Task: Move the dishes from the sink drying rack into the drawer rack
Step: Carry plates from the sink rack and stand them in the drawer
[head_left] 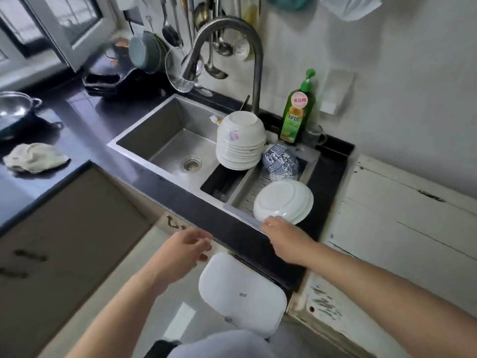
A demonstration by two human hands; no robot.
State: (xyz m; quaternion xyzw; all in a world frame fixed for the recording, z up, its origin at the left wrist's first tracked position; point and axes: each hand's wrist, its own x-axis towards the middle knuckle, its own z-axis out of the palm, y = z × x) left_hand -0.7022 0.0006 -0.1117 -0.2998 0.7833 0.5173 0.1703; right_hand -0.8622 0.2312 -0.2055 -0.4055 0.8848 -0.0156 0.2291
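Observation:
The drying rack [242, 200] is a steel tray set in the right side of the sink. White plates [282, 201] lie upside down at its near end. My right hand [281, 231] reaches to the near rim of the plates and its fingertips touch that rim. Behind them sits an overturned blue-and-white patterned bowl [280, 161]. A stack of overturned white bowls [241, 139] leans at the rack's left back. My left hand [188, 248] hovers in front of the counter edge with loosely curled fingers, holding nothing. No drawer rack is in view.
A tall faucet [232, 47] arches over the sink basin [170, 140]. A green soap bottle [296, 115] stands behind the rack. A white lidded bin [240, 293] hangs below the counter edge. A cloth [34, 157] and pots [15, 109] sit on the dark counter at left.

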